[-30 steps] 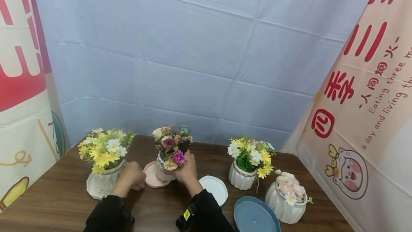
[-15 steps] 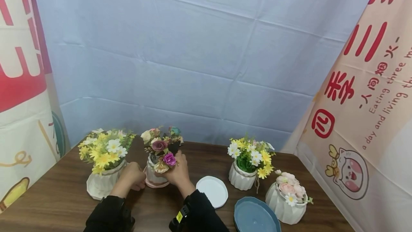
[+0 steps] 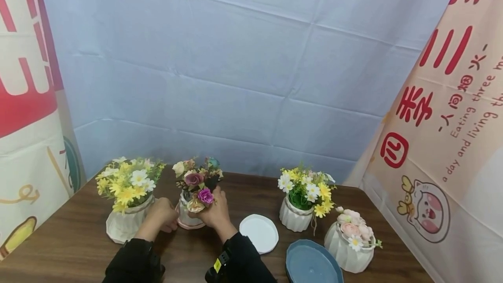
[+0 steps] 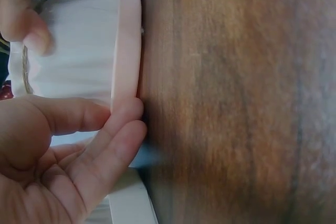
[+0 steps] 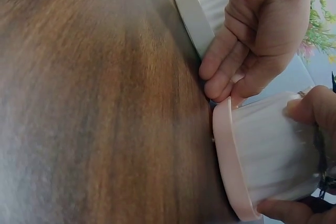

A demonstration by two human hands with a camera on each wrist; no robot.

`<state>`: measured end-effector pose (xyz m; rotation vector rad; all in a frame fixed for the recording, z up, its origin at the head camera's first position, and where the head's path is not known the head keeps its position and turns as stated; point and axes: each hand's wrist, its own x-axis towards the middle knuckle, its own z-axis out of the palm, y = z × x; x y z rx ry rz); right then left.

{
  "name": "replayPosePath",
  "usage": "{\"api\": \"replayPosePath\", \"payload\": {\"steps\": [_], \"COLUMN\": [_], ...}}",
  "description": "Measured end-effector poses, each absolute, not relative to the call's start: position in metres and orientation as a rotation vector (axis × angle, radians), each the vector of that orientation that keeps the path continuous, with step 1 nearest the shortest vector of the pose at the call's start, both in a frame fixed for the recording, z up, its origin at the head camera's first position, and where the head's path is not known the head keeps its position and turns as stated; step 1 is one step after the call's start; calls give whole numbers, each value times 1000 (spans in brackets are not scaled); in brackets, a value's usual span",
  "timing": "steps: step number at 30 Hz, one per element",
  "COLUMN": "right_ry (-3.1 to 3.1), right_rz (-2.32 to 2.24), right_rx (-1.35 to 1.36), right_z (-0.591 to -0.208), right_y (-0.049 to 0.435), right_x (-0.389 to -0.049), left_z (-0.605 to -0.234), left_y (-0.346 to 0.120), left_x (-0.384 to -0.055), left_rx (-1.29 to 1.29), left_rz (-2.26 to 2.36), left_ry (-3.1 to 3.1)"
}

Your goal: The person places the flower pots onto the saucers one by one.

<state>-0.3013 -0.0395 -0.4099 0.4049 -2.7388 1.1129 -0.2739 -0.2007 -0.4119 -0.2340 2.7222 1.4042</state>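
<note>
A white ribbed flower pot with purple, cream and teal artificial flowers stands in a pink saucer. My right hand grips this pot near its top, thumb on one side and fingers on the other. With thumb and fingertips, my left hand pinches the saucer's near-left rim. In the left wrist view the pot's base sits within that rim. The twine round the pot's neck is partly covered by the right hand.
Left of my hands, a pot of yellow and white flowers stands on a white saucer. To the right are a white saucer, a blue saucer, another yellow-flowered pot and a pot with pink flowers.
My right hand has moved the flower pot left and set it into the pink saucer. The left hand has stayed at the saucer's rim.
</note>
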Motion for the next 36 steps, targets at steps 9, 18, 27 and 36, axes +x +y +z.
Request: {"api": "replayPosePath", "payload": {"steps": [9, 18, 27, 36], "right_ry": [-2786, -2783, -2774, -2789], "right_rz": [1059, 1045, 1031, 1054], "right_rx": [414, 388, 394, 379], "right_z": [-406, -408, -410, -411], "right_y": [-44, -49, -52, -50], "right_x": [-301, -302, -304, -303], "left_z": [-410, -411, -412, -411], "left_y": [-202, -200, -199, -199], "left_x": [-275, -277, -277, -276], "left_rx": [-229, -248, -262, -266], "left_rz": [1391, 1379, 1374, 1376], "left_ry": [2719, 2746, 2797, 2782]}}
